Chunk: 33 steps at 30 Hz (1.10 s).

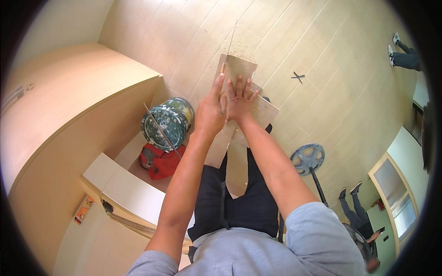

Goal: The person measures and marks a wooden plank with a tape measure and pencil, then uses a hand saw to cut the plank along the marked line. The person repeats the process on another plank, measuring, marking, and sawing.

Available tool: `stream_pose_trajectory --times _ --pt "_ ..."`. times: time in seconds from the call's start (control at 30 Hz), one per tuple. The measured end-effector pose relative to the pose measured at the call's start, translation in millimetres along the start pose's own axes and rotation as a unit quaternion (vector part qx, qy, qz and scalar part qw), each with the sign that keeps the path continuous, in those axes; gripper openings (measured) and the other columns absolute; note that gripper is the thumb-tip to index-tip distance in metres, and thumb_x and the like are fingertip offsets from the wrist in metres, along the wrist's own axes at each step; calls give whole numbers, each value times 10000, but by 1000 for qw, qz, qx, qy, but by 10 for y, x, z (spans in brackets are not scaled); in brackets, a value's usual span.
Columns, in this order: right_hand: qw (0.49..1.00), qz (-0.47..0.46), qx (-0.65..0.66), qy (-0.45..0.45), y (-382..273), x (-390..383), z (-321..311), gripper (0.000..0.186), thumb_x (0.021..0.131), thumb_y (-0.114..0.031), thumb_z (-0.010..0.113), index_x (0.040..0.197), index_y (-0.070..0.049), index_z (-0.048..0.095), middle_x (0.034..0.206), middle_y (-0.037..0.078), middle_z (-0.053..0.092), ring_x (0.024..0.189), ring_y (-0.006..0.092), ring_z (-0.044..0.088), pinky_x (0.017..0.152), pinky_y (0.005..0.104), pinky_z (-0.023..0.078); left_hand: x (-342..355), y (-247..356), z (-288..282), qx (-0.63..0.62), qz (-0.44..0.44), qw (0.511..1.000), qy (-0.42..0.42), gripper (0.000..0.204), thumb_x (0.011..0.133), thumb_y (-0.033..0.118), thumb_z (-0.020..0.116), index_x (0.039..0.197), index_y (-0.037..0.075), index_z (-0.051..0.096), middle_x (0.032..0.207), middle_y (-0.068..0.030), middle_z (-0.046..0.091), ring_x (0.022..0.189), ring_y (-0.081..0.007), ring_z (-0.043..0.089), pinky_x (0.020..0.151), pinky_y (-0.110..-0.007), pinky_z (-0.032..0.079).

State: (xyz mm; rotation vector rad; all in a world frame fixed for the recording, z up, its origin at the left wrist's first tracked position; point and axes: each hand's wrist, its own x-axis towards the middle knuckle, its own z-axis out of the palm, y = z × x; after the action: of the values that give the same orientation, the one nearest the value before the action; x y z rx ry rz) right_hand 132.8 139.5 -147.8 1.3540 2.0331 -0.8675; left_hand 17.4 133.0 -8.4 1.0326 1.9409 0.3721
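Note:
My left hand (212,112) is closed round the handle of what looks like a handsaw (230,43), index finger laid along the grip. The thin blade shows edge-on and points away from me, over a flat wooden board (244,66). Fingers spread, my right hand (240,102) lies flat on the board beside the left and presses down. Below my hands, more flat pieces of board (264,111) reach toward my legs. Pale sawdust (246,47) is scattered on the floor around the blade. What supports the boards is mostly hidden.
To the left stand a paint-splashed dark green bucket (168,124), a red cloth item (162,162) and a wooden cabinet (124,101). A grey round base with a pole (307,159) is at right. Dark crossed strips (298,77) lie on the tiles. Two people (405,60) are farther right.

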Motion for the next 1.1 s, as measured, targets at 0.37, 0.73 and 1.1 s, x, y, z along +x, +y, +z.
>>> stream_pose_trajectory --times 0.37,0.73,1.1 --pt "996 20 -24 -84 -31 72 -53 1645 509 -495 999 1661 -266 -152 1704 146 -284 1557 460 -227 1167 796 23 -1701 71 -811 10 4 1000 -16 608 1012 83 553 1594 185 407 1005 -241 680 882 -431 676 770 -487 536" --pt "999 3 -34 19 31 98 187 1671 441 -512 1006 1673 -264 -95 1715 154 -253 1550 495 -216 1126 839 35 -956 212 -525 10 -17 999 -29 574 1011 85 563 1566 159 436 1038 -311 673 911 -472 676 767 -476 539" --pt "999 14 -35 13 50 103 172 1644 462 -504 1004 1677 -255 -75 1715 160 -246 1550 491 -223 1134 831 10 159 154 -202 10 15 1000 -10 559 1003 143 556 1548 175 439 848 -300 656 794 -514 637 711 -543 505"
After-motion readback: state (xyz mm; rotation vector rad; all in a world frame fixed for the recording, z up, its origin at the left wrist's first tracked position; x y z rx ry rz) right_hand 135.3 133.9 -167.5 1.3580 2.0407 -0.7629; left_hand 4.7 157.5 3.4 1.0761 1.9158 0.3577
